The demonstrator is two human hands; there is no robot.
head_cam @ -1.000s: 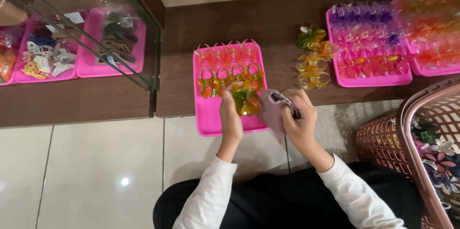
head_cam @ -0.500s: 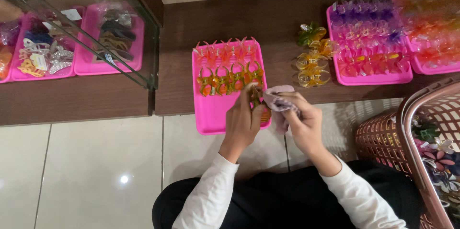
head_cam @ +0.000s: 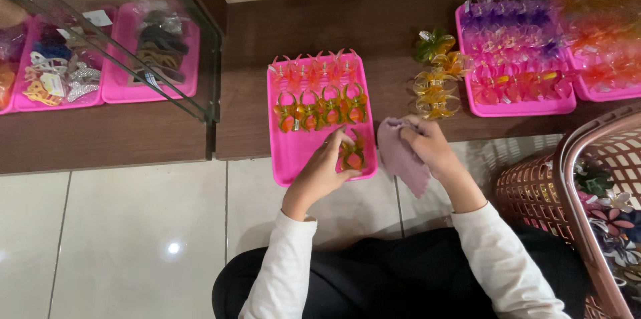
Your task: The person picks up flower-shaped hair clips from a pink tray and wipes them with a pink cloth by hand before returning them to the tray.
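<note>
Since half a second ago your left hand (head_cam: 322, 171) has shifted from the tray's right edge to its lower middle; your right hand (head_cam: 427, 147) has stayed beside the tray, cloth unchanged.

Left to right:

Behind the glass panel (head_cam: 133, 45), two pink trays (head_cam: 123, 89) on the brown tabletop (head_cam: 133, 135). Far one holds pale and blue hair pieces, nearer one darker ones; glare prevents a count.

Centre pink tray (head_cam: 294, 152): top row of five orange-pink claw clips (head_cam: 314, 71), second row of five orange-green claw clips (head_cam: 320, 109), and a single clip (head_cam: 352, 155) alone in the third row. Your left-hand grip is narrow, fingertips pinched on that single clip, which rests on the tray floor near the right wall.

Just right of the tray, your right-hand grip is closed on a mauve cloth (head_cam: 400, 159), which hangs down past the tabletop edge.

Behind that hand, a loose column of yellow-green clips (head_cam: 435, 72) on the bare tabletop, about four; overlap makes the count uncertain.

Further right, a pink tray of purple and pink clips (head_cam: 511, 39), rows too crowded to count. Next tray (head_cam: 601, 32) holds orange-red ones, cut off by the frame.

Lower right, on the tiled floor (head_cam: 120, 239): a pink lattice basket (head_cam: 534, 192) holding flower-shaped pieces.
</note>
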